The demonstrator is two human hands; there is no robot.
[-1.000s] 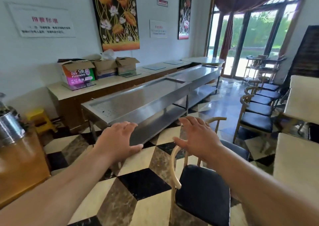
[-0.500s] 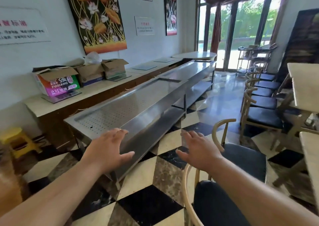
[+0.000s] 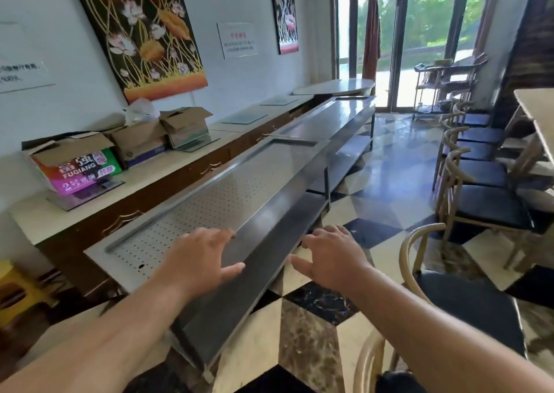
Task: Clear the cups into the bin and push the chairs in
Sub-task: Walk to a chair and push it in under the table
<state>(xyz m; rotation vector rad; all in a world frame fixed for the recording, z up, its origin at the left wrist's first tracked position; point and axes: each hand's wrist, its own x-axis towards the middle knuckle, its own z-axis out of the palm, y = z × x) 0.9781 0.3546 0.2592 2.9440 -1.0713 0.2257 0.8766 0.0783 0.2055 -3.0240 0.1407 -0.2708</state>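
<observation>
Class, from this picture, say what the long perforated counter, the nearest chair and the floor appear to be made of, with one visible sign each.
Long counter: probably stainless steel, brushed grey, reflective, with punched holes.
Nearest chair: pale curved frame that looks like wood, though painted metal is possible; black seat pad, likely faux leather given its dull sheen.
Floor: glossy polished tiles, marble-like veining, mirroring window light.

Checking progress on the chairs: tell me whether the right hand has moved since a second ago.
Yes. The right hand was over the nearest chair's backrest; now it hangs left of it, beside the steel counter, holding nothing.
</observation>
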